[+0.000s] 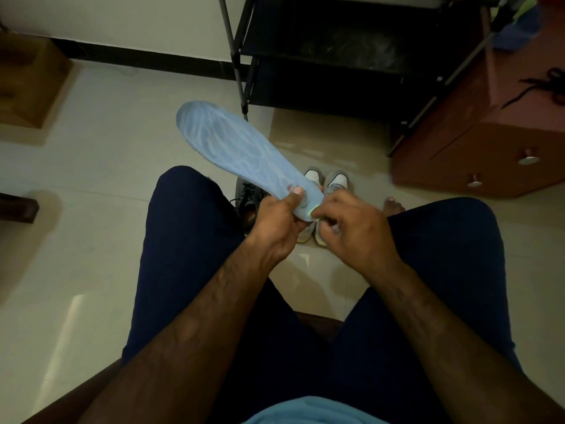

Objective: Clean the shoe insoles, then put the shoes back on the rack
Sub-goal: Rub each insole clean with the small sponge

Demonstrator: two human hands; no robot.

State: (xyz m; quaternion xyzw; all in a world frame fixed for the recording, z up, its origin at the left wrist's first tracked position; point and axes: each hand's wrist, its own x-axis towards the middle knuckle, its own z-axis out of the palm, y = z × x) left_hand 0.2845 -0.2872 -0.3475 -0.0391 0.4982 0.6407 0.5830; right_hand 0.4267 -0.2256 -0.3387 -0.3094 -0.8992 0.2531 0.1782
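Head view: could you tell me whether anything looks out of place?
Nothing looks damaged. The blue insole, held by left hand and right hand, is out of its shoe; shoes sit on the floor, off the rack.

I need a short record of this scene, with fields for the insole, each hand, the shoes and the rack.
insole: light blue, held above the floor, toe end away
left hand: grips the heel end
right hand: pinches the heel edge
shoes: grey pair on the floor under the hands
rack: black, beyond the shoes
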